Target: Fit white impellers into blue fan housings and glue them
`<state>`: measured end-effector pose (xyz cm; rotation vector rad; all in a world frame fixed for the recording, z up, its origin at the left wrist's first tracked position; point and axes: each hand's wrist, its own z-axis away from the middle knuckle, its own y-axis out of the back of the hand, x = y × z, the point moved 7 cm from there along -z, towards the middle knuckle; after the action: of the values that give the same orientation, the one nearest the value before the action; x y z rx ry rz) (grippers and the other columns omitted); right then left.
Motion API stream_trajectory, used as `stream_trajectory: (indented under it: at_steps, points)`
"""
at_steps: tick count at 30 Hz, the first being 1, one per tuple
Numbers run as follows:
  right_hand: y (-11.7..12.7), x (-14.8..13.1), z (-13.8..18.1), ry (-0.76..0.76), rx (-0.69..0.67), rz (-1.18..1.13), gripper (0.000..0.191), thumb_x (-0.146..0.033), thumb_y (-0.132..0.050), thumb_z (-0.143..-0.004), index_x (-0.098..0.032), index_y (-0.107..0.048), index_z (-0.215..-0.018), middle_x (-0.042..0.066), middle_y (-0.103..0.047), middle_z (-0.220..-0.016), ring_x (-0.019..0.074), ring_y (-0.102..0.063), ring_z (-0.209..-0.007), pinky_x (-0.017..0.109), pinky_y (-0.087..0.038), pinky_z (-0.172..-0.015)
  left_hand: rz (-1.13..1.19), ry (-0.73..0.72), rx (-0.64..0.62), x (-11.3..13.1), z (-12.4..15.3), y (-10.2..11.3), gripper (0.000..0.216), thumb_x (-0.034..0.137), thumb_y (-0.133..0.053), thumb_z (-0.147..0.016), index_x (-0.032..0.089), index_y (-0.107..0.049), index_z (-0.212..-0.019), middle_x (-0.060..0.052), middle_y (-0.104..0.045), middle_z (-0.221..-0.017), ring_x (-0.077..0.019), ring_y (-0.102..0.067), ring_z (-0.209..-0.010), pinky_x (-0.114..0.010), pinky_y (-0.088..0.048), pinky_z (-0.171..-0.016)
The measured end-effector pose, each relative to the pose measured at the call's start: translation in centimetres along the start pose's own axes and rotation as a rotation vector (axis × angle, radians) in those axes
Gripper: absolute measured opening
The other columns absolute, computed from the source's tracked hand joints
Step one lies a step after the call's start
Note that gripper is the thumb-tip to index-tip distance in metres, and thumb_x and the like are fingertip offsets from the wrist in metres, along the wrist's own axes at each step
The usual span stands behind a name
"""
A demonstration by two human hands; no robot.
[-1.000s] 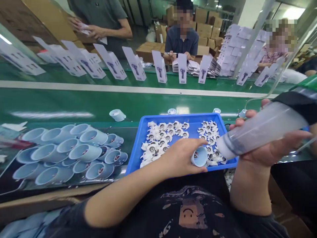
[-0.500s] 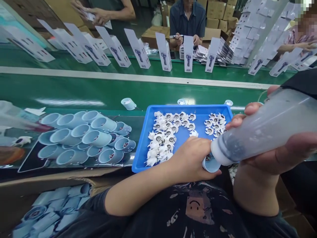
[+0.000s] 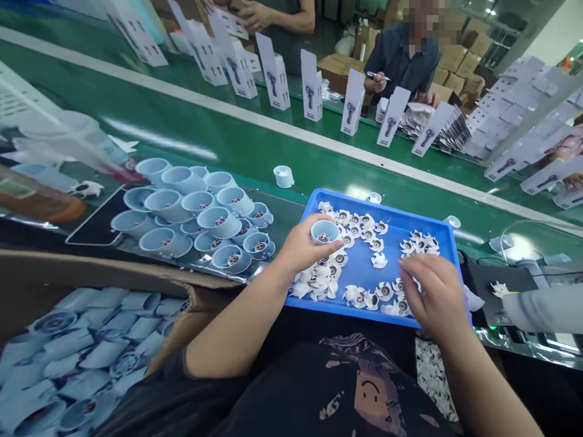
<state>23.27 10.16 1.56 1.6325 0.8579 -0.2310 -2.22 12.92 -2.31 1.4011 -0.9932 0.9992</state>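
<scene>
My left hand (image 3: 303, 246) is closed around a light blue cylindrical housing (image 3: 325, 232), held over the left part of a blue tray (image 3: 396, 213). Dark and reddish parts show inside the housing, whose mouth faces up towards me. Over the tray's right side hovers my right hand (image 3: 430, 291), fingers bent and somewhat apart, with nothing visible in them. Small white fan impellers (image 3: 359, 297) lie in the tray; a single impeller (image 3: 378, 260) sits to the left of my right fingertips. A cloudy squeeze bottle (image 3: 544, 311) is at the right edge, away from my hand.
Several blue housings (image 3: 166, 206) stand stacked on the left bench; more fill a carton (image 3: 200, 291) below. A green conveyor (image 3: 218, 136) runs behind, bearing a housing (image 3: 283, 176) and white printed boxes (image 3: 312, 91). Across it, a person (image 3: 403, 60) holds a pen.
My right hand has let go of the squeeze bottle and moved over the tray. My left hand has carried the housing leftwards, away from the bottle's tip. The view has turned and tilted.
</scene>
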Motion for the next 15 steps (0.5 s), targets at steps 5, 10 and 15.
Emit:
stream_trajectory:
  at_steps: [5, 10, 15]
  points:
    - [-6.9, 3.7, -3.6, -0.186, -0.448, 0.427, 0.016, -0.028, -0.063, -0.097, -0.014, -0.063, -0.102, 0.006, -0.062, -0.105, 0.0197, -0.061, -0.097, 0.040, -0.053, -0.089, -0.024, 0.008, -0.089, 0.3, 0.0, -1.0, 0.050, 0.044, -0.075, -0.064, 0.021, -0.056, -0.104, 0.000, -0.064, -0.088, -0.0181, -0.061, -0.074, -0.031, -0.049, -0.067]
    - [-8.1, 4.4, -5.0, -0.244, -0.588, 0.547, 0.021, -0.031, -0.063, -0.097, -0.014, -0.062, -0.108, 0.008, -0.060, -0.111, 0.0211, -0.060, -0.101, 0.041, -0.053, -0.090, -0.091, -0.013, -0.141, 0.7, 0.2, -1.3, 0.060, 0.037, -0.080, -0.064, 0.020, -0.049, -0.113, -0.003, -0.066, -0.095, -0.0215, -0.063, -0.084, -0.035, -0.051, -0.075]
    - [-6.9, 3.7, -4.9, -0.224, -0.553, 0.274, 0.024, -0.035, -0.064, -0.096, -0.012, -0.061, -0.103, 0.004, -0.062, -0.095, 0.0160, -0.062, -0.081, 0.034, -0.056, -0.077, -0.110, -0.186, -0.191, 1.6, 0.6, -1.7, 0.050, 0.034, -0.078, -0.067, 0.020, -0.057, -0.109, -0.008, -0.066, -0.113, -0.0267, -0.062, -0.105, -0.043, -0.048, -0.093]
